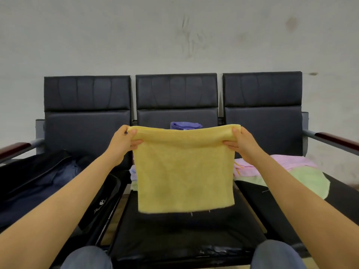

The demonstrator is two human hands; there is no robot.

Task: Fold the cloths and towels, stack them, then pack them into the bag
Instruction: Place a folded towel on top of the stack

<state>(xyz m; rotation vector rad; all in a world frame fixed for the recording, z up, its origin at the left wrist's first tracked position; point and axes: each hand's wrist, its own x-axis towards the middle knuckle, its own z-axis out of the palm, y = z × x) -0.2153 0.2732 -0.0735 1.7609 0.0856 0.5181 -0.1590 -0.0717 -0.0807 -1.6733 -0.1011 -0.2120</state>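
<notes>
Waiting area or lobby, by the furniture. Identified by bench [176, 92]: three linked black padded seats in one row, each with a split backrest, on a grey metal frame. Fitted with armrests [336, 139] at the two outer ends, metal with dark red-brown caps. Set close against a plain pale wall [174, 35], scuffed and stained in places. Loaded with a dark bag [38, 181] on the left seat, loose towels [291, 162] on the right seat, a folded purple towel [185, 125] at centre rear.
</notes>
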